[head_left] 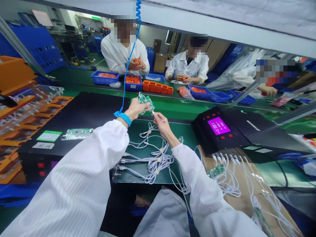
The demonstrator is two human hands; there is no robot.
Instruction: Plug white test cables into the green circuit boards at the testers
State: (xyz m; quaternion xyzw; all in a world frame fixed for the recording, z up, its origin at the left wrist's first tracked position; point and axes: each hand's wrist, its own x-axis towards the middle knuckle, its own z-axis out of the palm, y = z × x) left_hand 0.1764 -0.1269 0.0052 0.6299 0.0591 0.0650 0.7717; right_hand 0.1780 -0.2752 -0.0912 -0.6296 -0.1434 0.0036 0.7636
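My left hand (137, 108), with a blue strap (124, 118) on its wrist, grips a green circuit board (147, 99) above the bench. The fingers of my right hand (161, 123) pinch a white cable plug (153, 113) at the board's lower right edge. Whether the plug is seated in the board I cannot tell. Below both hands, coiled white cables (158, 163) lie on the green bench mat (138, 179). Another circuit board (77, 133) rests on the black box (98, 105) at my left.
A black tester (209, 131) with a lit magenta screen stands at the right, white cables plugged into its front. Orange racks (17, 138) line the left. Across the bench, two people in white coats handle orange parts beside blue bins (133, 86). A coiled blue cord (132, 59) hangs down.
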